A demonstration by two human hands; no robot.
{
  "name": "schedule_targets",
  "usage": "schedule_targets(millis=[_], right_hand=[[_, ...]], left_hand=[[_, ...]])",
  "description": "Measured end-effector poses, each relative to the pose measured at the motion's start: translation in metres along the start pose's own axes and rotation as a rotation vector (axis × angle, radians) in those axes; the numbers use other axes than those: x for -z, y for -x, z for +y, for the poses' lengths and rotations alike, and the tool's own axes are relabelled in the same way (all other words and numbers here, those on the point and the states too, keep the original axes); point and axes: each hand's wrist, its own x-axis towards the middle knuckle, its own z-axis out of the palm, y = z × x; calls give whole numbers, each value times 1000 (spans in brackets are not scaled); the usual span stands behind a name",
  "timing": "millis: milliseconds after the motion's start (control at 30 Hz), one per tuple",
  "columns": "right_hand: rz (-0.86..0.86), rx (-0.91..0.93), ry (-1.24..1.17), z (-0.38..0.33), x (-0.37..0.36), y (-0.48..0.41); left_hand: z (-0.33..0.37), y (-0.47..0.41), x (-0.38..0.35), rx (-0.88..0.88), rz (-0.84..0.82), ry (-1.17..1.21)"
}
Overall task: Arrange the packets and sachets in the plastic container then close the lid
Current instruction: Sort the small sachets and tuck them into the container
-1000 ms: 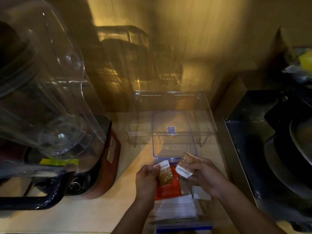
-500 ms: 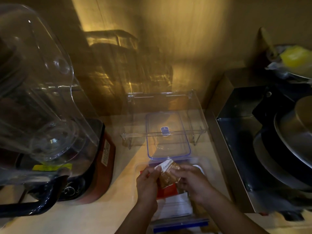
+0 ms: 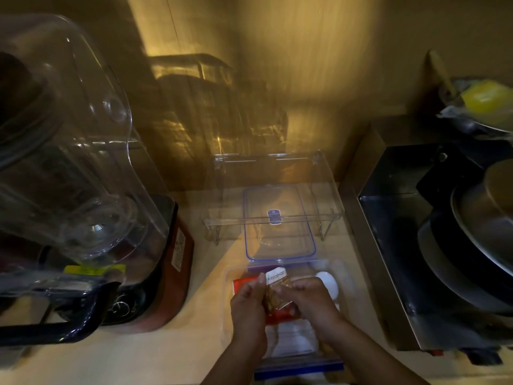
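— What is held, and by which hand?

— A small stack of brown sachets (image 3: 277, 291) is pinched between both hands: the left hand (image 3: 248, 304) is clamped on the stack's left edge, the right hand (image 3: 312, 301) on its right and lower edge. The stack is held nearly upright, long axis running away from the body, white printed end on top.

— Where is the container from there?

— Directly underneath. The clear plastic container (image 3: 230, 276) is set on the desk (image 3: 166, 354) below the hands, long axis also running away from the body, so the stack is already lined up with it. A red packet (image 3: 241, 283) and white packets (image 3: 294, 340) are seen inside, and a white round thing (image 3: 329, 283) at the right.

— And the lid?

— The lid (image 3: 279, 223), blue-edged, is laid flat just beyond the container's far end, partly under a clear stand (image 3: 273, 190). It is not yet fitted. Neither hand is clearly nearer it; a straight lowering is likely the next move.
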Motion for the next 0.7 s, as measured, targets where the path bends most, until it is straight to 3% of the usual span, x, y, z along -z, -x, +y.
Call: schedule_targets(millis=[100,267,333,400,500,700], right_hand=[[2,19,73,3,-2,1],[-69,63,195,6,11,4],[33,150,459,8,27,3],[93,274,999,11,45,3],[-103,182,1585,18,59,1],[-101,188,1781,35,53,-9]], left_hand=[[0,4,-1,-20,-32,-81],[-3,-1,4,-67,53,-129],[-3,-3,8,-55,81,-113],[-3,-5,11,-25,99,-83],[-4,-8,16,15,101,-39],[-2,-9,13,37,87,-20]])
